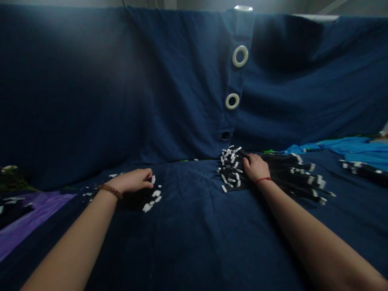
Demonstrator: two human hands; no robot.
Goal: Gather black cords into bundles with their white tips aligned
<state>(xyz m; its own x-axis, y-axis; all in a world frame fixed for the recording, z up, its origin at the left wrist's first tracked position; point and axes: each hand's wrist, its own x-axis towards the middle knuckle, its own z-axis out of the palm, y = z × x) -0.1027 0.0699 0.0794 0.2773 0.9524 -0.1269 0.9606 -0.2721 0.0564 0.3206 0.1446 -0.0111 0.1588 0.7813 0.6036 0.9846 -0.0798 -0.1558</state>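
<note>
Black strips with white tips (pixel 291 173) lay in a wide bundle on a dark blue cloth (pixel 188 234), right of centre, under the right hand (pixel 257 166). That hand rested palm down across them; how tightly its grip closed, I cannot tell. Well apart, the left hand (pixel 136 180) hovered over a smaller, shadowed bunch (pixel 133 200), its grip narrow, thumb and finger apparently pinching a white-tipped piece (pixel 153 179). By my reading, the work stood partway: the larger bundle was gathered, the smaller bunch remained separate, and which was growing could not be judged. More dark pieces lay at far left by purple fabric (pixel 50 208) and at far right beside blue fabric (pixel 354 145).
</note>
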